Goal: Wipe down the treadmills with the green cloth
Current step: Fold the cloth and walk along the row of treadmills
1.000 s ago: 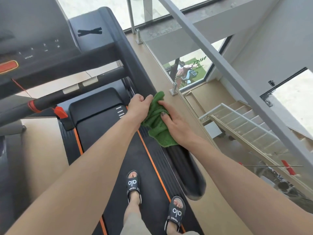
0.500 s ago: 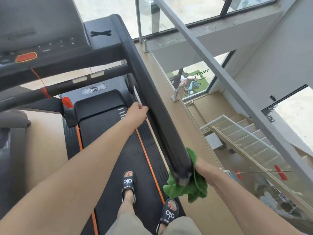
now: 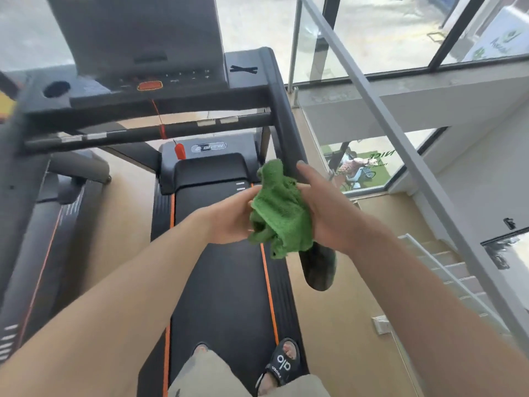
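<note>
- Change since the earlier frame: the green cloth [image 3: 279, 209] has come up from the near end of the right handrail [image 3: 289, 133] and is now bunched between both hands, in front of the rail's lower stretch; the left hand [image 3: 229, 217] has left the rail's inner side and met the cloth.
- Left hand: its grip closes on the cloth's left edge, the fingers hidden behind the fabric.
- Right hand [image 3: 325, 213]: palm against the cloth's right side, holding it; one finger [image 3: 307, 174] is stretched out toward the far end, beside the handrail.
- Cloth position: above the treadmill belt [image 3: 229, 282], right of its centre line, a loose corner hanging down.
- Console [image 3: 143, 78], far: a round cup recess [image 3: 56, 89] at its left; what it holds cannot be told. An orange button [image 3: 149, 85] sits at the middle, with a red cord [image 3: 158, 114] running down to a red clip [image 3: 179, 151].
- Near edge: one foot in a black sandal [image 3: 282, 365] stands on the belt's right side.
- Right: a glass balustrade [image 3: 386, 116] overlooks a staircase [image 3: 446, 270].
</note>
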A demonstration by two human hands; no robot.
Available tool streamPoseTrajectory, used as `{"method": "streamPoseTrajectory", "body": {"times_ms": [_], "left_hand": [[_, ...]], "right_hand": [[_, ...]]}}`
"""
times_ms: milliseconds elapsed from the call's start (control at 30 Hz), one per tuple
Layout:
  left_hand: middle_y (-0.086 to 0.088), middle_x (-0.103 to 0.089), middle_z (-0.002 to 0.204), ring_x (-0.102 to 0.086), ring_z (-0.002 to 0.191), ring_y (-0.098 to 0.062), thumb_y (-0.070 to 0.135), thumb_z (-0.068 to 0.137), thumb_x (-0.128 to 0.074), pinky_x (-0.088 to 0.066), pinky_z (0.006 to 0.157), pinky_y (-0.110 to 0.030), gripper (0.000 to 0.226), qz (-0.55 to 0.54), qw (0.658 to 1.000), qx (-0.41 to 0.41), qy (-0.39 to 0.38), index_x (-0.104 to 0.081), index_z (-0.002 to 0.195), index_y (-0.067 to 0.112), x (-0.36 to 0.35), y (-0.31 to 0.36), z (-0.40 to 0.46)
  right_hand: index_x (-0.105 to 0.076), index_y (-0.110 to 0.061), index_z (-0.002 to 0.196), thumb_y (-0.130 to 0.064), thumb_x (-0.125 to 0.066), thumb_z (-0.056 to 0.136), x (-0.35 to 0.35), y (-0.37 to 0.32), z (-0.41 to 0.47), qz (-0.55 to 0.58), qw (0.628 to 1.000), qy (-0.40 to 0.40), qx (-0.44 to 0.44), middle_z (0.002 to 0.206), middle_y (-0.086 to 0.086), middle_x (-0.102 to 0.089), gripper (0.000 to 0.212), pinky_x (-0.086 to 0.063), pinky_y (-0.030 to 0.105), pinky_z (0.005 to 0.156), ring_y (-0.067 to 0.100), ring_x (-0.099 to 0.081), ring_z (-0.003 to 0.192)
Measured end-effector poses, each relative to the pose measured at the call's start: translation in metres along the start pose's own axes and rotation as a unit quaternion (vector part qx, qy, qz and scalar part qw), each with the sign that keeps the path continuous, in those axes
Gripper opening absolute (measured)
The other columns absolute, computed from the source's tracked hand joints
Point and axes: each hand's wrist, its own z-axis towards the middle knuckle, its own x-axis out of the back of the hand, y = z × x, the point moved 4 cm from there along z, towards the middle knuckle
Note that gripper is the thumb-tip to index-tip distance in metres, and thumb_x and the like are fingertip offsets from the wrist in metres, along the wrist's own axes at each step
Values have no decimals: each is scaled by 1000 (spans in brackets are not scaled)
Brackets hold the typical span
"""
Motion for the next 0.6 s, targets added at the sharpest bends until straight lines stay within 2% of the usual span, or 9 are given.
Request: {"method": "streamPoseTrajectory", "body": {"times_ms": [67,100,167,233,300,367,467,600], "left_hand": [[-6,-62,135,-53,132,-29,59,93,-59,-35,115,-45,58,-56,998,-15,11,-65,128,13,8,9,-33],[-8,-63,138,-56,131,-30,63,92,-56,-37,115,-47,62,-52,998,-23,10,-67,129,15,12,12,-48],[-9,-66,134,-62,125,-27,62,97,-47,-41,112,-46,58,-27,998,-53,29,-70,126,17,29,13,-86],[-7,-70,124,-68,111,-22,49,104,-42,-47,104,-42,45,-7,996,-73,55,-73,117,19,49,7,-124],[-5,-72,116,-70,100,-18,31,106,-46,-52,95,-37,30,11,992,-92,82,-72,113,19,73,-5,-163],[-5,-73,112,-70,98,-18,16,102,-49,-56,89,-34,24,-1,987,-109,116,-70,112,18,101,-19,-204],[-10,-72,111,-71,95,-21,4,97,-53,-60,80,-32,23,-35,972,-127,195,-64,116,11,152,-41,-268],[-16,-71,121,-72,104,-25,4,98,-55,-61,83,-33,27,-30,952,-104,285,-62,125,4,214,-80,-348]], "right_hand": [[-53,0,140,-61,-38,99,-30,1,5,19,999,-40,13,137,22,-58,75,-48,43,104,36,-55,129],[-56,-1,138,-56,-43,100,-43,2,6,12,998,-60,21,134,19,-61,68,-48,43,105,33,-58,126],[-62,-3,130,-38,-52,101,-72,11,15,-27,995,-86,34,128,15,-66,46,-53,42,98,30,-63,119],[-63,-2,127,-19,-58,97,-102,27,29,-63,993,-101,25,126,18,-67,34,-56,42,94,32,-66,116],[-62,-2,128,-7,-60,93,-135,46,44,-105,988,-113,6,124,21,-67,35,-56,45,94,35,-66,114],[-63,0,126,1,-63,89,-173,66,57,-159,980,-119,-12,120,21,-69,36,-56,47,93,37,-68,110],[-63,8,118,6,-68,84,-232,100,80,-244,964,-103,-32,110,24,-72,34,-57,51,91,38,-72,100],[-61,7,117,3,-71,85,-310,141,103,-286,951,-111,-44,107,24,-73,34,-59,51,86,37,-72,98]]}}
